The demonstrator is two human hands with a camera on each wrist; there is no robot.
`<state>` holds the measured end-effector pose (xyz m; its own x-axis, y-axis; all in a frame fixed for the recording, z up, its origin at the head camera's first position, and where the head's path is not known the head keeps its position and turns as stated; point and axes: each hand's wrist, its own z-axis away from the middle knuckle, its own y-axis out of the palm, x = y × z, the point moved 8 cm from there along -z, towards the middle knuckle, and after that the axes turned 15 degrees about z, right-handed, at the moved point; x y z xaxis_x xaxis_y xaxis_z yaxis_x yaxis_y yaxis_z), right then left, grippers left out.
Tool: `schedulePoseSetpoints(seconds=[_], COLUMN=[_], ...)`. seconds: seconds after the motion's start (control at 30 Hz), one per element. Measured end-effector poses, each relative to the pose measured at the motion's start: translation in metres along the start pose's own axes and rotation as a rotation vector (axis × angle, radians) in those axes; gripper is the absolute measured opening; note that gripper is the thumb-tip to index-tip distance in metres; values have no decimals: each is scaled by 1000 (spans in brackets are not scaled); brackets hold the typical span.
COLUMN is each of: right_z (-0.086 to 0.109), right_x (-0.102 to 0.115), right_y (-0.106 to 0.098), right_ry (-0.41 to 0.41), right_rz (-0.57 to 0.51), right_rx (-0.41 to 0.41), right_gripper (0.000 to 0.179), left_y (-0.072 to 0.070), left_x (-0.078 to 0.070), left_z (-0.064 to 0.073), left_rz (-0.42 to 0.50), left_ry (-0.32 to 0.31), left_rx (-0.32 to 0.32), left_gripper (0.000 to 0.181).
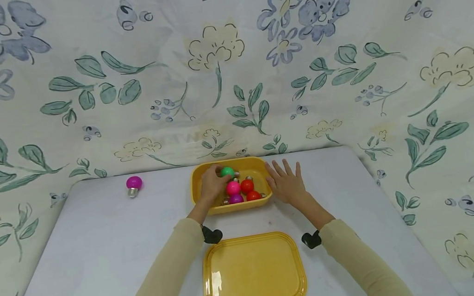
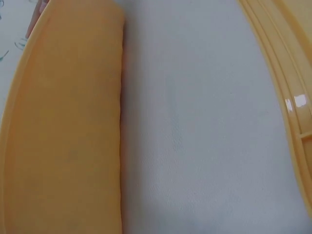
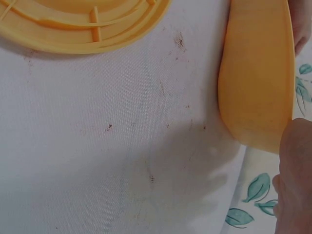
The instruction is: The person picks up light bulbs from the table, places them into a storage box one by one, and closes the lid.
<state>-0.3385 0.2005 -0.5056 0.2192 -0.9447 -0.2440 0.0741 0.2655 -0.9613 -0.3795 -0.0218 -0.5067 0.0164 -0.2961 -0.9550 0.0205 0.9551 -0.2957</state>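
Toward the left end of the yellow basin (image 1: 241, 206), which sits near the middle of the far edge of the table (image 1: 103, 251), the left hand (image 1: 213, 184) reaches over the rim, thumb and fingers curled about the round end of a green bulb (image 1: 227, 171), its metal cap pointing right. Whether that bulb is raised off the basin floor I cannot tell; the left wrist view shows the basin's outer wall rather than the grip. Just nearer the front wall lie a pink bulb (image 1: 233, 187), a purple bulb (image 1: 236, 198) and two red bulbs (image 1: 247, 185). At the basin's right end the right hand (image 1: 286, 184) has its fingers spread and holds nothing, though it meets the rim, probably steadying it. Closer to the table's near edge lies a flat yellow tray (image 1: 253, 274); well apart, by the far-left corner, lies a magenta bulb (image 1: 134, 186). The step in hand looks like handling the green bulb, either taking it up or setting it down. Next, I judge, calls for a light pinch: a lift clear of its neighbours, or a gentle release.
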Motion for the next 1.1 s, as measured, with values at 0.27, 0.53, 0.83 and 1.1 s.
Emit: schedulePoseSetpoints(seconds=[0.27, 0.53, 0.83, 1.1], right_z=[-1, 0, 1, -1], right_x=[1, 1, 0, 1], right_y=[3, 1, 1, 2], right_ry=[15, 14, 18, 16], right_rz=[4, -3, 5, 12], right_rx=[18, 4, -2, -9], right_gripper=[59, 59, 58, 58], left_y=[-5, -15, -46, -98], left_x=[-1, -13, -43, -41], left_z=[0, 1, 9, 7], left_rz=[-12, 2, 47, 0], left_ry=[4, 63, 242, 303], left_rx=[8, 42, 55, -47], left_gripper=[41, 40, 39, 38])
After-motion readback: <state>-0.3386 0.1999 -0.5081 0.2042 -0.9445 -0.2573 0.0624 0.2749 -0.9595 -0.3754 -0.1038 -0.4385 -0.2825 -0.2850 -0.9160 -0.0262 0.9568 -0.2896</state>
